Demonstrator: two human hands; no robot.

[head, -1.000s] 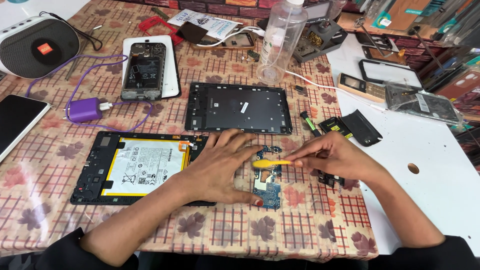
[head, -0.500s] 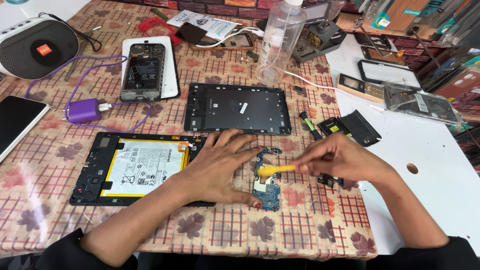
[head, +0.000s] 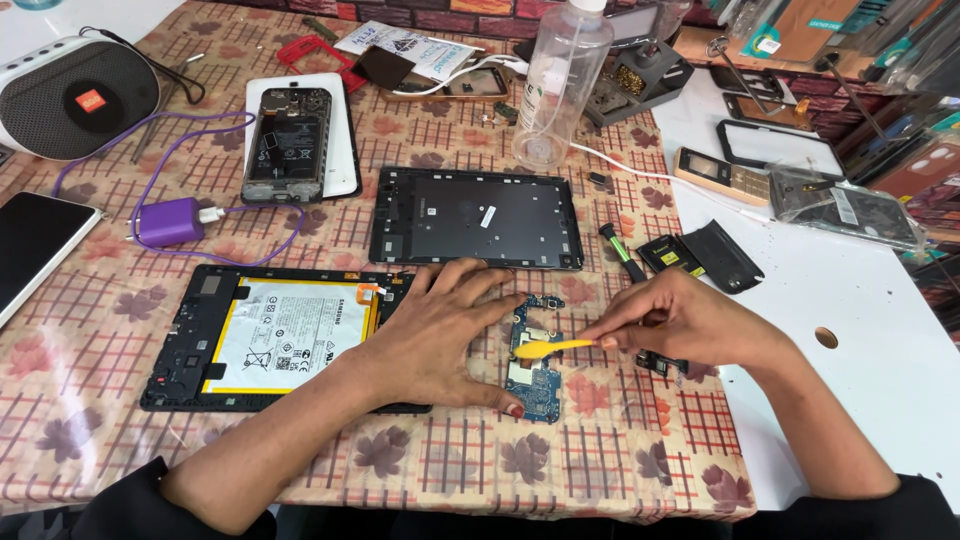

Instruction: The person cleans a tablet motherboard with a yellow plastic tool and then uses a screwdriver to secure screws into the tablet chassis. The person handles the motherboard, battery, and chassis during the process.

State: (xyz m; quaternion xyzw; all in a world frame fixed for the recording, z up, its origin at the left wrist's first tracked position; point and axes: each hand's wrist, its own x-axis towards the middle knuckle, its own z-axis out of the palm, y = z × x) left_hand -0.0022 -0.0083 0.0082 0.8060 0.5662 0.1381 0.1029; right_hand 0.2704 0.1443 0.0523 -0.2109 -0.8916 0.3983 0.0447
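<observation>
A blue circuit board (head: 535, 375) lies on the patterned tablecloth between my hands. My left hand (head: 435, 335) rests flat beside it, fingertips touching its left edge and holding it down. My right hand (head: 685, 320) grips a small yellow brush (head: 550, 348), whose head lies on the board's middle. To the left, partly under my left palm, sits an opened tablet (head: 270, 335) with a white battery showing.
A black tablet back frame (head: 475, 215) lies beyond the board. A clear plastic bottle (head: 560, 85) stands behind it. An opened phone (head: 290, 140), a purple charger (head: 170, 222), a speaker (head: 75, 95) and another tablet (head: 35, 245) are on the left; phone parts lie on the white surface (head: 850, 330) at right.
The yellow brush has shifted a little along the circuit board under my right hand. My left hand stays pressed beside the board.
</observation>
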